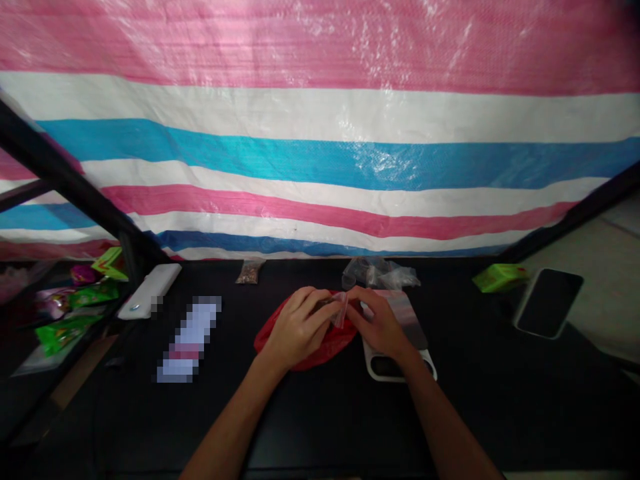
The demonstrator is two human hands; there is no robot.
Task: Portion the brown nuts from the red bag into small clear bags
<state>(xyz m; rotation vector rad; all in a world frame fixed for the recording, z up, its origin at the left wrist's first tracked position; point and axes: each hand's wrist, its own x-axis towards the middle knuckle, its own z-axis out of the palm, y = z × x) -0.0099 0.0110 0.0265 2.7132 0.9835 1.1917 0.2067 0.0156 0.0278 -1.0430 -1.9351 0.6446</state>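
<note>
A small clear zip bag (341,309) with a pinkish top edge is held between my two hands, above a red plastic bag (320,353). My left hand (299,327) is closed on the zip bag's left side, its fingers curled over the red bag. From the right, my right hand (379,322) pinches the zip bag's edge, and its wrist is over a white kitchen scale (417,347). The inside of the red bag is mostly hidden by my hands.
Behind the scale lie crumpled clear bags (383,273). A filled small bag (250,271) lies at the back of the black table (310,433). A white power bank (150,291) is left; a phone (549,303) and green box (500,277) are right. Striped sheeting (320,160) hangs behind.
</note>
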